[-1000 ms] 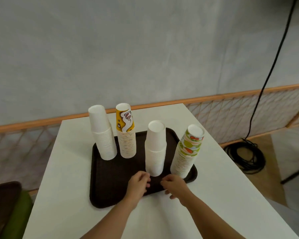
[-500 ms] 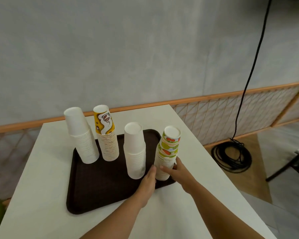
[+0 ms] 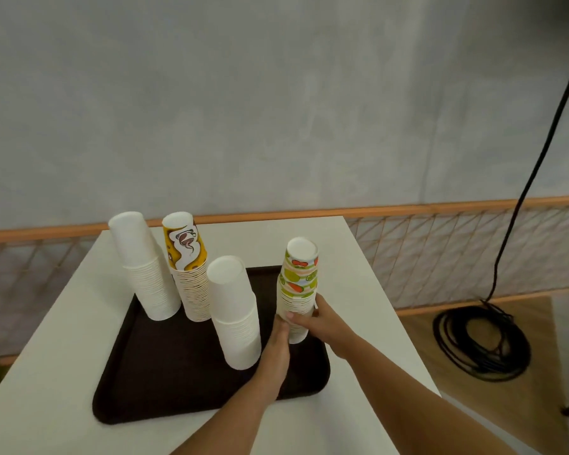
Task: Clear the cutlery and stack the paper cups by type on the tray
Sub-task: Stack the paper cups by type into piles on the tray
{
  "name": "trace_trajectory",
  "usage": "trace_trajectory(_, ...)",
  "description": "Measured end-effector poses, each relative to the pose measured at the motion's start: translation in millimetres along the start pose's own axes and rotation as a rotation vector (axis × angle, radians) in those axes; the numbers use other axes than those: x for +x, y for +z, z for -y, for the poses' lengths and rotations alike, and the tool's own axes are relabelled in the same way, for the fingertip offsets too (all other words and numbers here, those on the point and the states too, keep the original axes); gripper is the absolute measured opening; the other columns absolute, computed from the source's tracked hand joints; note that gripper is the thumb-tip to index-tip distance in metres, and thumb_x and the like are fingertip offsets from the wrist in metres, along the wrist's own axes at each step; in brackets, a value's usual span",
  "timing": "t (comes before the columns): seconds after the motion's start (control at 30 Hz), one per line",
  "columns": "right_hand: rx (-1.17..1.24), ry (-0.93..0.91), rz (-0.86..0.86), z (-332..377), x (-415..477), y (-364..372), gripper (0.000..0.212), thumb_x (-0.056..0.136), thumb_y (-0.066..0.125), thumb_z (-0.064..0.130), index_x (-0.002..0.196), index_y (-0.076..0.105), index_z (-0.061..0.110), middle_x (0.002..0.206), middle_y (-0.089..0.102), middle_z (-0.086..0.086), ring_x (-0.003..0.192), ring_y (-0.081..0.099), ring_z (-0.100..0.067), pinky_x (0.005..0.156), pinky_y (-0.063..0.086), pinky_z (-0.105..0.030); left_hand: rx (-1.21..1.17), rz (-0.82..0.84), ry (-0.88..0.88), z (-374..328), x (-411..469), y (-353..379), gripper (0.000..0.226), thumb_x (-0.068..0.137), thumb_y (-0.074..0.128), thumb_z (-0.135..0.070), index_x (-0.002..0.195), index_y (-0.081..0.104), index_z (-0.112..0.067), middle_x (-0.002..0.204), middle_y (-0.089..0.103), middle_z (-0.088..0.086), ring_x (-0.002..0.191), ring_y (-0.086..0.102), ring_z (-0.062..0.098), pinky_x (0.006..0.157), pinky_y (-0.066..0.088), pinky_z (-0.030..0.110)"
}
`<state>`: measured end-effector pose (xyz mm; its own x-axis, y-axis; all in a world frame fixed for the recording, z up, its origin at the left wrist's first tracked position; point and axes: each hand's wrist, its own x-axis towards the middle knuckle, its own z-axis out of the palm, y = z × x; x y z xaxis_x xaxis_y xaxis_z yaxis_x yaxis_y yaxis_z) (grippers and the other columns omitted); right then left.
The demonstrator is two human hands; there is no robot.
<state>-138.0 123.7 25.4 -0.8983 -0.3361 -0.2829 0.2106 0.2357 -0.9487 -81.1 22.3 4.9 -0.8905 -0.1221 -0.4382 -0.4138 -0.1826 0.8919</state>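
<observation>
On the bench (image 3: 358, 257), the dark tray (image 3: 165, 372) carries four upturned cup stacks (image 3: 234, 310), one per type; the right hand (image 3: 312, 318) grips the fruit-print stack (image 3: 298, 280) near its right edge while the left hand (image 3: 276, 343) braces it with straight fingers, seemingly against tipping.

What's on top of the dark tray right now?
Four inverted cup stacks: back white stack, yellow-print stack, front white stack, fruit-print stack. The right hand grips the last, left hand touching, covering its lower part.

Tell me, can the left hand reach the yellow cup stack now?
Probably, but not straight: the nearer white stack stands between the left hand and the yellow cup stack, so it must go round.
</observation>
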Motion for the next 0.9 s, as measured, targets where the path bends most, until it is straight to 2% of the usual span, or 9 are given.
trace_trajectory(0.17,-0.026,-0.026,0.045,1.4,30.1,-14.2,0.063,0.079,0.073,0.033,0.130,0.036,0.031,0.121,0.053,0.011,0.115,0.052,-0.013,0.092,0.043,-0.026,0.002,-0.010,0.017,0.1,27.7,8.9,0.057,0.096,0.032,-0.051,0.148,0.014,-0.038,0.155,0.025,-0.004,0.143,0.024,0.020,0.117,0.018,0.041)
trace_trajectory(0.3,-0.034,-0.043,0.061,2.2,48.0,-21.6,0.063,0.080,0.071,0.032,0.132,0.036,0.029,0.121,0.053,0.011,0.111,0.051,-0.011,0.092,0.043,-0.026,-0.015,-0.042,-0.014,-2.1,46.9,13.0,0.059,0.095,0.034,-0.053,0.148,0.014,-0.038,0.155,0.026,-0.004,0.142,0.026,0.021,0.117,0.019,0.042)
trace_trajectory(0.5,-0.047,-0.037,0.081,6.0,65.8,-25.8,0.066,0.081,0.070,0.032,0.136,0.034,0.027,0.125,0.051,0.008,0.112,0.049,-0.011,0.096,0.042,-0.029,-0.066,-0.074,-0.017,-8.7,58.8,16.6,0.057,0.097,0.031,-0.048,0.149,0.013,-0.033,0.155,0.024,-0.002,0.143,0.024,0.022,0.116,0.019,0.039)
trace_trajectory(0.67,-0.053,-0.019,0.077,7.8,74.6,-24.9,0.072,0.080,0.070,0.034,0.140,0.031,0.025,0.135,0.048,0.003,0.123,0.047,-0.018,0.100,0.041,-0.033,-0.024,-0.106,-0.015,-12.6,67.7,16.4,0.057,0.097,0.030,-0.050,0.149,0.012,-0.035,0.156,0.023,-0.002,0.143,0.024,0.022,0.116,0.020,0.041)
trace_trajectory(0.77,-0.050,-0.017,0.075,10.3,77.5,-24.7,0.071,0.082,0.069,0.033,0.140,0.030,0.024,0.136,0.047,0.003,0.123,0.046,-0.018,0.098,0.041,-0.030,-0.006,-0.111,-0.017,-15.3,70.7,16.4,0.057,0.097,0.029,-0.051,0.149,0.012,-0.036,0.155,0.024,-0.002,0.143,0.024,0.024,0.116,0.020,0.042)
trace_trajectory(0.9,-0.065,-0.006,0.066,10.8,82.3,-24.8,0.072,0.082,0.069,0.035,0.141,0.029,0.024,0.139,0.046,0.001,0.128,0.044,-0.020,0.102,0.040,-0.034,0.017,-0.119,-0.014,-19.9,74.2,17.1,0.055,0.098,0.028,-0.049,0.149,0.012,-0.035,0.155,0.025,-0.001,0.142,0.026,0.024,0.116,0.021,0.043)
